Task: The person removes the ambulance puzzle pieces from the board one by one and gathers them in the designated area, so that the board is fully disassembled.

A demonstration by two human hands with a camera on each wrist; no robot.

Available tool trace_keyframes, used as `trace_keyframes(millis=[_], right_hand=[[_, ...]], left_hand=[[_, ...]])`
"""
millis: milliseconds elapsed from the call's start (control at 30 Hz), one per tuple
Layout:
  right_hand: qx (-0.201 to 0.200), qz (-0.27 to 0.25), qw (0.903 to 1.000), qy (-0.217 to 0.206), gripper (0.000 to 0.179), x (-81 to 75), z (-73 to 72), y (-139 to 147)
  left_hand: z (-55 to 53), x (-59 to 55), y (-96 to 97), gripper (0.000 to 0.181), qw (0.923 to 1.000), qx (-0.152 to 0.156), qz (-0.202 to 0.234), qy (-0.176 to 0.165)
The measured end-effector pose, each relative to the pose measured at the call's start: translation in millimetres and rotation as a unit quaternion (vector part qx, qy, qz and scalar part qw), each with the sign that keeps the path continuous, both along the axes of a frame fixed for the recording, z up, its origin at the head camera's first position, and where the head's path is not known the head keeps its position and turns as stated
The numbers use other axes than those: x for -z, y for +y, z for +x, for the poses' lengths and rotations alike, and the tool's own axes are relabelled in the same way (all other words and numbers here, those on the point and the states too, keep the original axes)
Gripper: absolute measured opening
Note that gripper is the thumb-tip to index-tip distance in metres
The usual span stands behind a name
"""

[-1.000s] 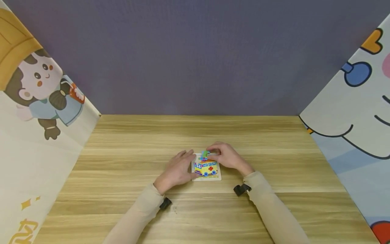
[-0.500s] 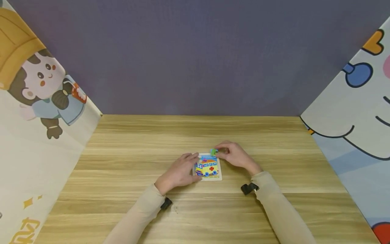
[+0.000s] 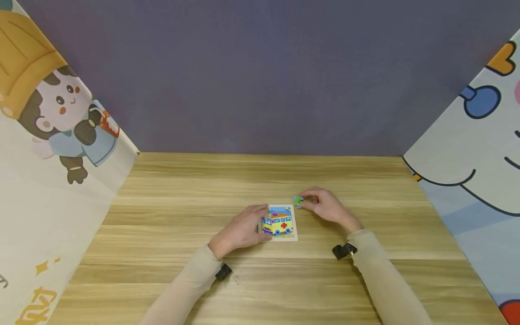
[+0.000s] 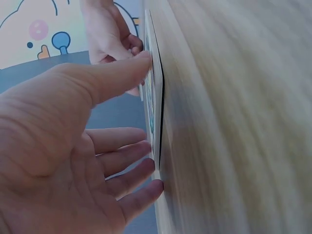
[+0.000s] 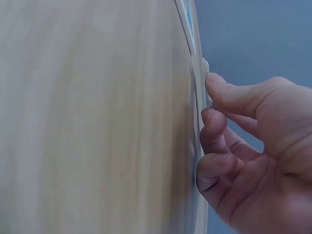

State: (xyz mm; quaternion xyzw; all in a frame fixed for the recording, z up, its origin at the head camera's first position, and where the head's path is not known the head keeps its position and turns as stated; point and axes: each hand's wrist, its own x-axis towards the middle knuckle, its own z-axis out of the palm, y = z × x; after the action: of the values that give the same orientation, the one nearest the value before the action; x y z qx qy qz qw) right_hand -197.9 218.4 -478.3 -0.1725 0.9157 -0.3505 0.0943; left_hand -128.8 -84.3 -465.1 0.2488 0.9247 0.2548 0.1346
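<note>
A small square jigsaw puzzle (image 3: 283, 225) in a pale frame shows a yellow ambulance with a red cross. My left hand (image 3: 242, 226) rests along its left side, fingers fairly straight; the left wrist view has the thumb and fingertips against the edge of the frame (image 4: 159, 97). Off the puzzle's far right corner, my right hand (image 3: 327, 205) pinches a green and blue puzzle piece (image 3: 298, 201) between thumb and fingers. In the right wrist view only a thin pale edge of the piece (image 5: 205, 66) shows by the thumb, so whether it touches the table cannot be told.
Both hands work over a wood-grain table (image 3: 203, 180). A dark panel (image 3: 268, 76) closes off the back, and cartoon-printed walls stand at the left (image 3: 32, 189) and right (image 3: 467, 189). Black wrist cameras (image 3: 344, 251) sit on both sleeves.
My right hand has carried the green and blue piece rightward, from over the puzzle's top to beyond its far right corner. The left hand stays at the puzzle's left side.
</note>
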Motion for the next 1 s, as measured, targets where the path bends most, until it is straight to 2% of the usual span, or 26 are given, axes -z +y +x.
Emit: trace_keyframes(millis=[233,800,1000], right_hand=[[0.01,0.017,0.9998,0.004,0.036,1.1,-4.6,18.4],[0.024,0.038,0.9989,0.014,0.037,-4.7,-10.6,62.2],[0.032,0.039,0.9988,-0.001,0.041,-1.8,-15.7,75.6]], left_hand=[[-1.4,0.7,1.1,0.08,0.9999,0.007,-0.011,-0.001],[-1.7,2.7,-0.4,0.083,0.9999,0.009,-0.014,0.0],[-2.3,3.3,-1.2,0.084,0.9999,0.01,-0.014,0.0]])
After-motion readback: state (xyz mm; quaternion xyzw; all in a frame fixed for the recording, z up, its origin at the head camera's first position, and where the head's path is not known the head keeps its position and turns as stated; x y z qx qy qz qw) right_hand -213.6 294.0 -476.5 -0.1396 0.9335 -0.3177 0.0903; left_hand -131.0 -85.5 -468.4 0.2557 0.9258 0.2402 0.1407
